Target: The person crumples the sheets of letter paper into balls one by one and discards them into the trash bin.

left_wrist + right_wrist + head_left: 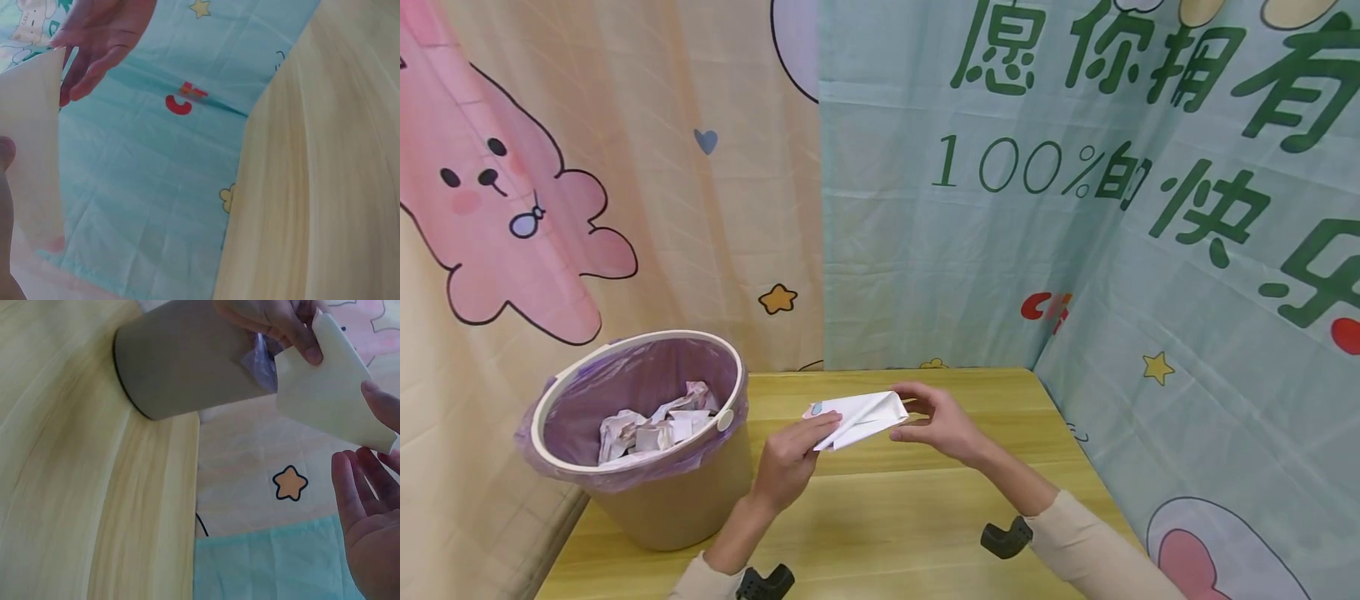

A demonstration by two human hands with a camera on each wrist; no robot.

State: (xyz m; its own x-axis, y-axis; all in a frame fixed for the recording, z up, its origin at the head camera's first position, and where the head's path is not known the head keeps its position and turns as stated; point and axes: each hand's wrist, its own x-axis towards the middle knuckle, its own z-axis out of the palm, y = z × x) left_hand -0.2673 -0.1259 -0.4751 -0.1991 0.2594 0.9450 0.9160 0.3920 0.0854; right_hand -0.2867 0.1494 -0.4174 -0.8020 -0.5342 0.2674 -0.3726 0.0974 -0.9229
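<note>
A folded sheet of white paper (863, 418) is held up above the table, a diagonal fold along it and a small blue print at its left end. My left hand (790, 461) pinches its left part, thumb on top. At the other end, my right hand (943, 425) has thumb and fingers apart around the corner. In the right wrist view the right fingers (359, 481) are fairly straight, their tips at the paper's lower edge. The left wrist view shows the paper (34, 144) side-on, with the right hand (106, 37) at its top corner.
A beige bin (677, 508) with a purple liner (700, 358) stands left on the wooden table (880, 533), crumpled papers (655, 429) inside. Printed curtains (910, 275) hang behind and on both sides. Black wrist mounts (1006, 537) sit by both sleeves.
</note>
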